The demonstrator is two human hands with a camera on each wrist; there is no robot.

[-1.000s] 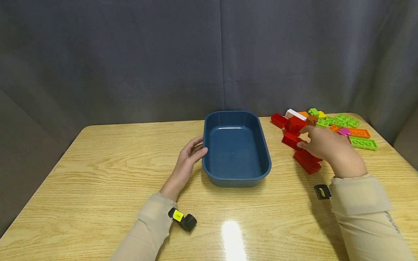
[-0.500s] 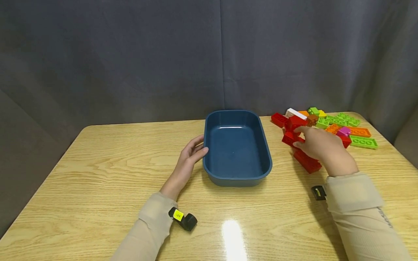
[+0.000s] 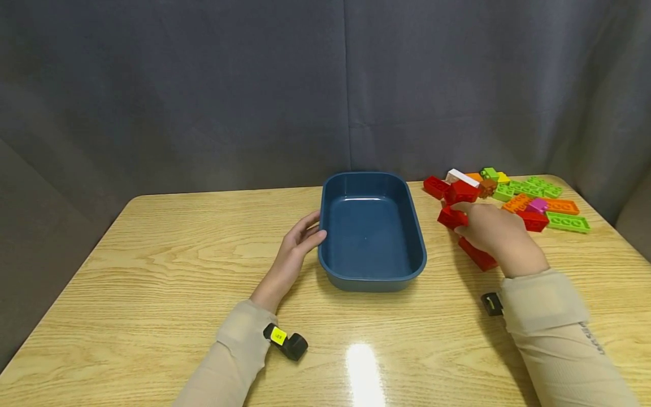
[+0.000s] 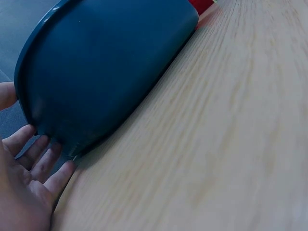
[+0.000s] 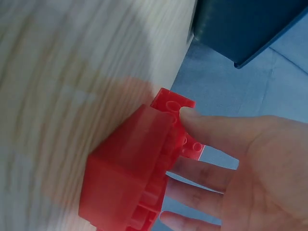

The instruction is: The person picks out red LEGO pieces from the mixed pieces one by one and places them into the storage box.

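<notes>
A deep blue plastic bin stands on the table. My left hand rests against its left side, fingertips on the outer wall and thumb at the rim; the left wrist view shows the fingers fairly straight. My right hand is over the toy bricks on the right. Its thumb and fingers pinch a red brick; in the right wrist view the thumb lies on that brick's studded face. Another red brick lies nearer, partly under the hand.
Beyond the right hand lie more red bricks, a white brick, a brown brick, and green, orange and magenta pieces. A grey curtain hangs behind the table.
My right hand has moved left and closed its thumb and fingers on the red brick, which shifts slightly left. A red brick behind the hand has come into view. The left hand stays at the bin.
</notes>
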